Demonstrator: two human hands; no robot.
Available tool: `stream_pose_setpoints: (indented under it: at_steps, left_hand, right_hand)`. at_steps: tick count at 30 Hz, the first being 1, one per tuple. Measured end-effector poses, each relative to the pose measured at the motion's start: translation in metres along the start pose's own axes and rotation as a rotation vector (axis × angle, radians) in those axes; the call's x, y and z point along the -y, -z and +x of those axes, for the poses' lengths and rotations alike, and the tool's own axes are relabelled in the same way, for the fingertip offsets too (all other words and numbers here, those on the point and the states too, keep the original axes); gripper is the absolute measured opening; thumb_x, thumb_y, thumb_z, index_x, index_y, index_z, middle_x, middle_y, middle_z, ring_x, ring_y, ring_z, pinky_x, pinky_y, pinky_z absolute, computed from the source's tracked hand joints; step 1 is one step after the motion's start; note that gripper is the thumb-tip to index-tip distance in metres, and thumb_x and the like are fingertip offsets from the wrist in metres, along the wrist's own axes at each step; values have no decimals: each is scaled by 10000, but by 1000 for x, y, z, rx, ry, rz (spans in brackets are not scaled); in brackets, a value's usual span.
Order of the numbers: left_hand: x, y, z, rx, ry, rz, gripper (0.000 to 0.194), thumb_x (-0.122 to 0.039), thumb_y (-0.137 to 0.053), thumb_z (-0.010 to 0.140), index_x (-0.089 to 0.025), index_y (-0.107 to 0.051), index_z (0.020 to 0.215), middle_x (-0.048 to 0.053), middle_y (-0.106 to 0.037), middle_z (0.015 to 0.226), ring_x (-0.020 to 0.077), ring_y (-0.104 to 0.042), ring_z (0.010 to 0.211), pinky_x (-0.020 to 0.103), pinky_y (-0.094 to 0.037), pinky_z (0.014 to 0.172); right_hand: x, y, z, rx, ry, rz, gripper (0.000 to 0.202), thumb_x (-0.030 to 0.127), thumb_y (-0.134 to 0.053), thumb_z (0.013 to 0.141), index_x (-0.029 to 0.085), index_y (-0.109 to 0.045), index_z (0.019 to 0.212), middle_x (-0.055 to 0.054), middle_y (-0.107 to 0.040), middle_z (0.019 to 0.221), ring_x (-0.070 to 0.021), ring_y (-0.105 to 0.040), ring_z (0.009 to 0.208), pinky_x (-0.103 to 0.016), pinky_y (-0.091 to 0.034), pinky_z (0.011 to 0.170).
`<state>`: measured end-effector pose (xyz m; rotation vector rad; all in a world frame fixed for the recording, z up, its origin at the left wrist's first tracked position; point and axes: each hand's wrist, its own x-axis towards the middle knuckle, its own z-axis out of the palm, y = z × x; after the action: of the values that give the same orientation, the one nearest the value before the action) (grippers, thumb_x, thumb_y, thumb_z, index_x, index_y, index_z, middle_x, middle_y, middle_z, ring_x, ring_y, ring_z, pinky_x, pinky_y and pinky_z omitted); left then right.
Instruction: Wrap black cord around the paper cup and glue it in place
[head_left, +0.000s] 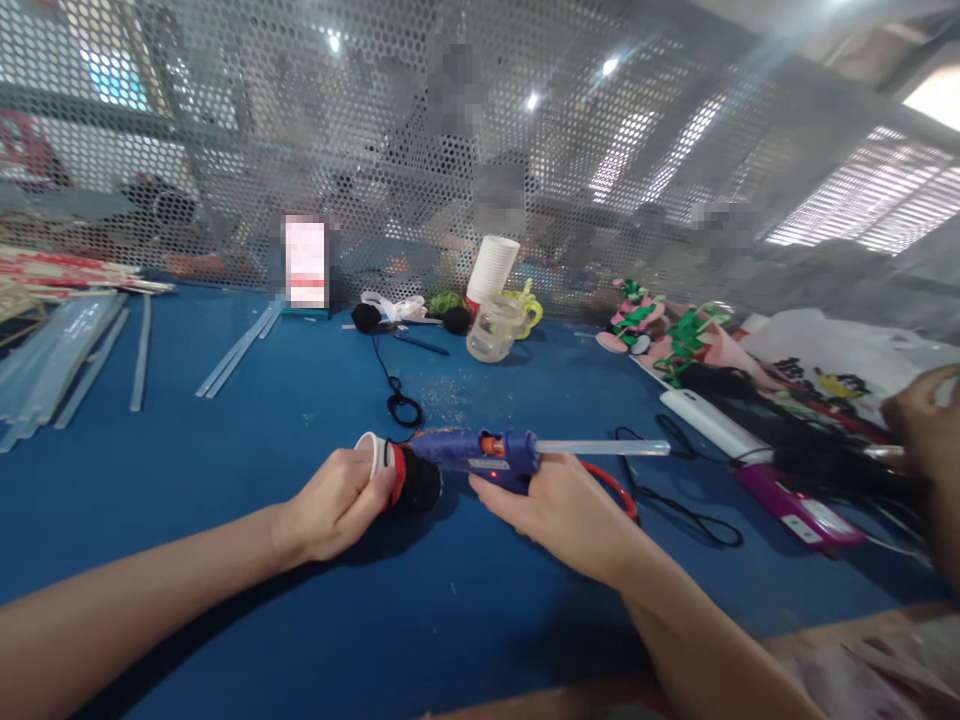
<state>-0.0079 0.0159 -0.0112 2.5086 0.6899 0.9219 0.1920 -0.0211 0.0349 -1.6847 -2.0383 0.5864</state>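
A paper cup (pixel 384 452), smooth and white at its left end, is tipped onto its side; next to the white comes a glossy red band (pixel 398 474), then a dull, dark black wrapping (pixel 421 486) that looks soft and fibrous. The cup sits within the left hand (pixel 337 500), which is curled around the white end, thumb along the near side, gripping it firmly; the black end projects to the right, past the fingers.

Just beside that end is the nozzle of a glue gun (pixel 461 450), hard blue-violet plastic with an orange piece showing on top. Whether the tip touches the wrapping I cannot tell. The right hand (pixel 570 515) is closed around its handle, and a straight, translucent glue stick (pixel 604 447) juts from the back, above that hand.

Beyond the cup, a thin black cord (pixel 390 403) lies in loops on the matte blue table (pixel 300 620), near a fuzzy black ball (pixel 367 318). Farther back stand a clear plastic jug (pixel 495 330) and a leaning stack of ribbed white cups (pixel 493 265). Flat-looking translucent sticks (pixel 56 355) are heaped at the far left; a glossy purple power strip (pixel 795 510) lies right of the glue gun. Another person's hand (pixel 926 410) shows at the right edge, before a crinkled white plastic bag (pixel 840 350). A perforated metal screen (pixel 375 150) rises behind.
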Motion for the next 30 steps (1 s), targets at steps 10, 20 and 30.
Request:
stream_pose_setpoints:
  at_steps: [10, 20, 30]
  left_hand:
    - [1, -1, -1, 12, 37, -5, 348, -133, -233, 822, -162, -389, 513, -17, -420, 478, 91, -330, 461, 236, -307, 499]
    - [0, -1, -2, 27, -3, 7, 319, -113, -245, 809, -161, -380, 524, -17, -421, 488, 92, -318, 468, 236, -309, 526]
    - [-1, 0, 0, 22, 0, -12, 340, -141, -232, 822, -166, -378, 516, -13, -420, 478, 94, -324, 460, 240, -319, 526]
  right_hand:
    - [0, 2, -6, -49, 35, -33, 260, 279, -466, 698, 196, -433, 454, 60, -363, 300, -93, -376, 349, -212, -331, 398]
    - [0, 0, -1, -41, 79, -73, 204, 267, -462, 701, 180, -445, 517, 55, -388, 407, -81, -364, 401, -203, -322, 422]
    - [-2, 1, -1, -43, 108, -75, 163, 264, -433, 724, 179, -519, 613, 12, -544, 546, -116, -483, 498, -219, -370, 497]
